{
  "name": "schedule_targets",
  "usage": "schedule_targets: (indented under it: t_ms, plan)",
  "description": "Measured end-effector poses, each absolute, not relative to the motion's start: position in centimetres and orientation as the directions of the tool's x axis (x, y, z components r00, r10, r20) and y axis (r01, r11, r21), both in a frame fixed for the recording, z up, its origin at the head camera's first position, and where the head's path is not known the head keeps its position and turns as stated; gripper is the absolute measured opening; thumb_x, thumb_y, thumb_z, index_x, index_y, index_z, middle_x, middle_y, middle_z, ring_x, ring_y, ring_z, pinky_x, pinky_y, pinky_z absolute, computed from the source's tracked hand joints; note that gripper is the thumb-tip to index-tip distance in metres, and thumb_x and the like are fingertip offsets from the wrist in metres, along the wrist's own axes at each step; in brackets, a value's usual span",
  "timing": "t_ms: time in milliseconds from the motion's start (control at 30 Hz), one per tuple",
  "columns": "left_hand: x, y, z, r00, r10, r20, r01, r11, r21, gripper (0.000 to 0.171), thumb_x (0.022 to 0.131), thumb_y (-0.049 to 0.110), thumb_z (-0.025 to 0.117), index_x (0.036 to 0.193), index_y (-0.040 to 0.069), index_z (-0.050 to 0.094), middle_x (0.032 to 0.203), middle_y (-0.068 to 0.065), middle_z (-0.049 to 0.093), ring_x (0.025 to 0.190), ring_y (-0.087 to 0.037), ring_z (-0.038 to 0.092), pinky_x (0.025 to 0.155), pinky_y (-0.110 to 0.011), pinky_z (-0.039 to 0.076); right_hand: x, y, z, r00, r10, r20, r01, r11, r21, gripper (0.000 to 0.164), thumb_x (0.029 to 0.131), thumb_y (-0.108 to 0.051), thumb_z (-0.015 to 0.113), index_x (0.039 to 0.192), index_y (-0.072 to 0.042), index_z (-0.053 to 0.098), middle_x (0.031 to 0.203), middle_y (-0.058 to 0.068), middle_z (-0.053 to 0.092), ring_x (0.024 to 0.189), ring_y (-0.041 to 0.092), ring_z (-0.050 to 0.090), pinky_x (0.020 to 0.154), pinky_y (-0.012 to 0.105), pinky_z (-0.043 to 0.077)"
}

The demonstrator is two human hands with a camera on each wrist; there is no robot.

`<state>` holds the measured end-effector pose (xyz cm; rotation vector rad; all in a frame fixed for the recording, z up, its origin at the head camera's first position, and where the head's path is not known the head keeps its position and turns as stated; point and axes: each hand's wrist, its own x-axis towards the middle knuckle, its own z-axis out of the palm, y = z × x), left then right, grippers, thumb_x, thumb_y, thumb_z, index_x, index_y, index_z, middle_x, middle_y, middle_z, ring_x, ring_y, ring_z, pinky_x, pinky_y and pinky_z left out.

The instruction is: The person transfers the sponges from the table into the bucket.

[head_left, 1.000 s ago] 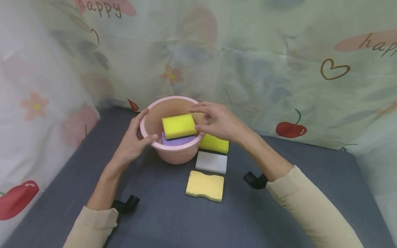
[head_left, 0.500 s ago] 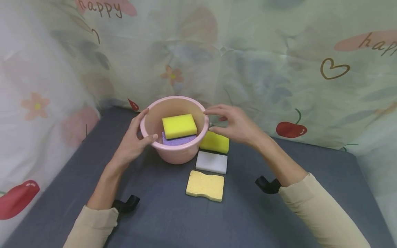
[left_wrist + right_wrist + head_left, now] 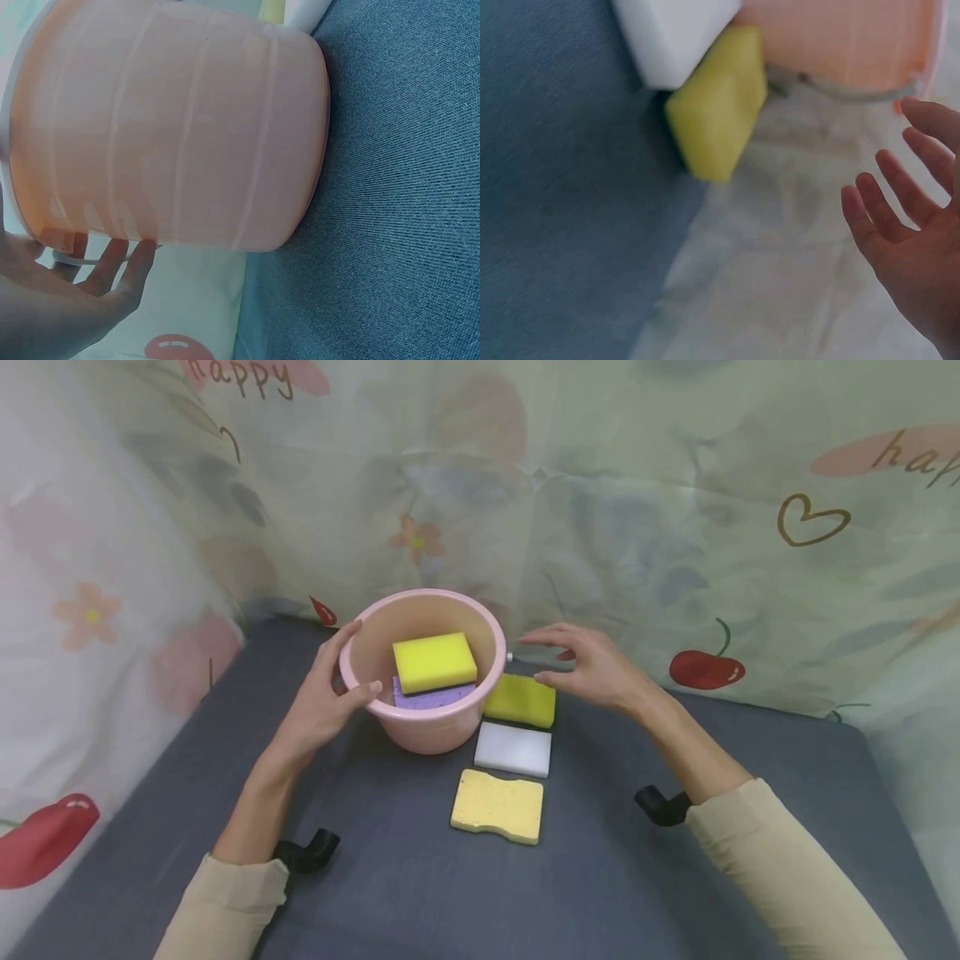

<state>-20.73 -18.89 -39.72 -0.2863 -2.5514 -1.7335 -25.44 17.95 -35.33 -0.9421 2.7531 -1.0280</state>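
A pink bucket (image 3: pixel 427 727) stands toward the back of the dark table. My left hand (image 3: pixel 318 697) grips its left side, thumb over the rim and fingers against the outer wall, as the left wrist view also shows. Inside lie a yellow sponge (image 3: pixel 435 662) and, beneath it, a purple sponge (image 3: pixel 435 697). To the right of the bucket, my right hand (image 3: pixel 600 668) hovers with relaxed, spread fingers and holds nothing. Below it and to its left rests another yellow sponge (image 3: pixel 521 700), partly behind the bucket.
In front of that sponge lie a white sponge (image 3: pixel 513 749) and a pale yellow sponge (image 3: pixel 498 806) with notched sides, in a row on the dark tabletop (image 3: pixel 375 877). A printed curtain (image 3: pixel 600 527) hangs close behind the table. The bucket's handle (image 3: pixel 855 94) hangs at its far side.
My right hand has moved right, from over the bucket's opening to outside its rim, away from the yellow sponge inside. My left hand and the bucket have stayed in place.
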Motion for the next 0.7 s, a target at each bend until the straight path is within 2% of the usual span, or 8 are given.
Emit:
schedule_targets:
  t_ms: [333, 700]
  plan:
    - [-20.7, -18.9, -39.7, -0.983, 0.129, 0.129, 0.166, 0.345, 0.924, 0.085, 0.089, 0.021, 0.072, 0.158, 0.028, 0.023, 0.158, -0.010, 0.021, 0.138, -0.029, 0.031, 0.108, -0.052, 0.036, -26.1, 19.5, -37.2, -0.852, -0.520, 0.062, -0.445, 0.657, -0.609, 0.054, 0.088, -0.016, 0.075, 0.139, -0.013, 0.058, 0.139, 0.008, 0.055, 0.128, 0.031, 0.051, 0.101, 0.049, 0.046]
    - [-20.7, -18.8, -39.7, -0.980, 0.138, 0.144, 0.183, 0.341, 0.922, 0.085, 0.089, 0.020, 0.072, 0.158, 0.029, 0.023, 0.158, -0.010, 0.021, 0.139, -0.030, 0.031, 0.107, -0.053, 0.038, -26.2, 19.8, -39.8, -0.880, -0.474, 0.020, -0.377, 0.673, -0.637, 0.067, 0.087, -0.020, 0.076, 0.148, -0.015, 0.048, 0.148, 0.010, 0.048, 0.132, 0.035, 0.047, 0.100, 0.052, 0.046]
